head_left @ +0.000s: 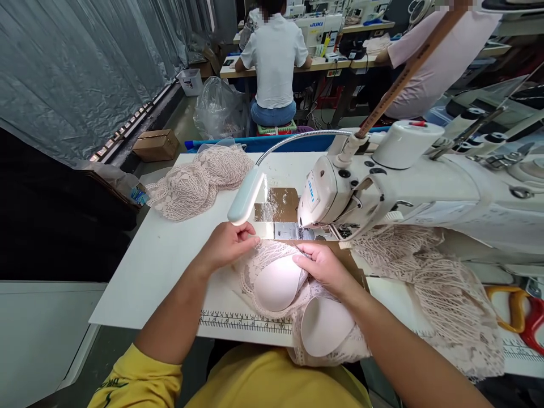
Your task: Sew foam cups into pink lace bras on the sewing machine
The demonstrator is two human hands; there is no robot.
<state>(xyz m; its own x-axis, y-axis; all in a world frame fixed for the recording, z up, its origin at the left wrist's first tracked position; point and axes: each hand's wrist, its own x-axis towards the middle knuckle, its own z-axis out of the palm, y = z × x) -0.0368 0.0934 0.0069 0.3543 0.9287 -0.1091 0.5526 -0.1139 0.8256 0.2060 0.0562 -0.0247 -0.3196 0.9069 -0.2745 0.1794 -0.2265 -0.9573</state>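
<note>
A pale pink lace bra (280, 283) with two padded cups lies on the white sewing table (170, 255) in front of me. My left hand (229, 243) pinches its lace edge at the upper left. My right hand (323, 266) is closed on the lace at the top of the near cup, just before the needle area of the white sewing machine (340, 198). The second cup (327, 326) hangs over the table's front edge.
A lamp on a gooseneck (246, 195) hangs above my left hand. Finished lace bras (199, 181) are piled at the far left, more lace (425, 266) lies right. Scissors (522, 311) rest at far right. A printed ruler (242, 322) runs along the table front. Other people sew behind.
</note>
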